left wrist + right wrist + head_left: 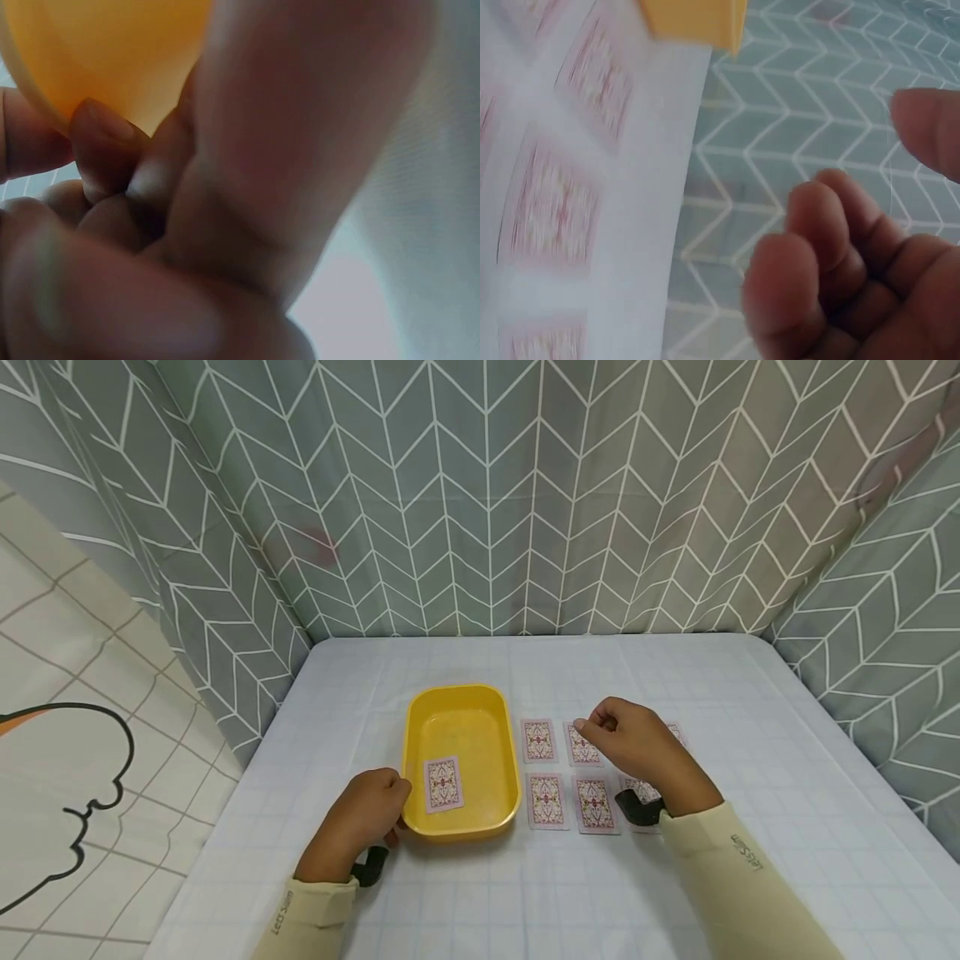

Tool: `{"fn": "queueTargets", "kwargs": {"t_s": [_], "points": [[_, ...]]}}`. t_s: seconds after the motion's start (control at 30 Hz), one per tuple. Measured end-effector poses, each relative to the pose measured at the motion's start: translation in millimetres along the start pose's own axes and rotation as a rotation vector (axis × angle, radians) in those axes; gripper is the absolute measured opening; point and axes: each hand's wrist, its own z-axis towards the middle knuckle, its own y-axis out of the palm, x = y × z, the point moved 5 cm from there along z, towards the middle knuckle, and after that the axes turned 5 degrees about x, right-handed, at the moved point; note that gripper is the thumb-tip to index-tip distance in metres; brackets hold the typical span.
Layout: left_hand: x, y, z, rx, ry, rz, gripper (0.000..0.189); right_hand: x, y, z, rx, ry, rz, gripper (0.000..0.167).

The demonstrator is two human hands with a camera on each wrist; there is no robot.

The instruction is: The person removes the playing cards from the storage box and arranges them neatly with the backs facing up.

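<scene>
A yellow plastic tray [491,710] stands on the table with one playing card [443,784] lying face down in it. My left hand [367,806] pinches the tray's near left rim; in the left wrist view, fingers [105,142] lie against the yellow wall. My right hand [626,739] hovers above the face-down cards to the right of the tray, its fingers loosely curled. Nothing shows between the thumb and fingers [784,277] in the right wrist view. Below that hand, a card [583,745] of the far row is partly covered.
Face-down cards with red patterned backs lie in two rows, including one in the near row [547,801]. The right forearm overlaps the rightmost cards. A pale checked cloth [750,735] covers the table, and grey chevron curtains [487,502] hang behind and beside it.
</scene>
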Motion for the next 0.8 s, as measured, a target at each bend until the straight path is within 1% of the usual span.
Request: {"fn": "queueTargets", "kwargs": {"t_s": [0.13,0.23,0.3,0.47,0.53,0.7,0.8], "points": [[-0.7,0.2,-0.2,-0.002,-0.001,-0.004,0.036,-15,11,4.6,-0.005,-0.030,0.076,0.037],[-1.0,0.2,-0.2,0.000,0.000,-0.011,0.036,-27,19,7.7,-0.013,-0.043,0.110,0.037],[-0.7,-0.3,-0.3,0.003,0.002,-0.014,0.036,-35,23,8.9,-0.021,-0.047,0.155,0.038],[0.7,-0.8,-0.7,0.002,0.012,-0.009,0.036,-52,37,11.8,-0.056,-0.020,0.301,0.038],[1.1,-0.9,-0.7,0.001,0.013,-0.009,0.036,-59,44,14.1,-0.070,-0.016,0.325,0.037],[1.4,-1.0,-0.7,0.001,0.015,-0.009,0.036,-78,63,20.7,-0.106,-0.038,0.332,0.039],[0.3,-0.1,-0.6,-0.003,0.012,-0.005,0.036,-88,78,23.2,-0.147,-0.027,0.353,0.041]]}}
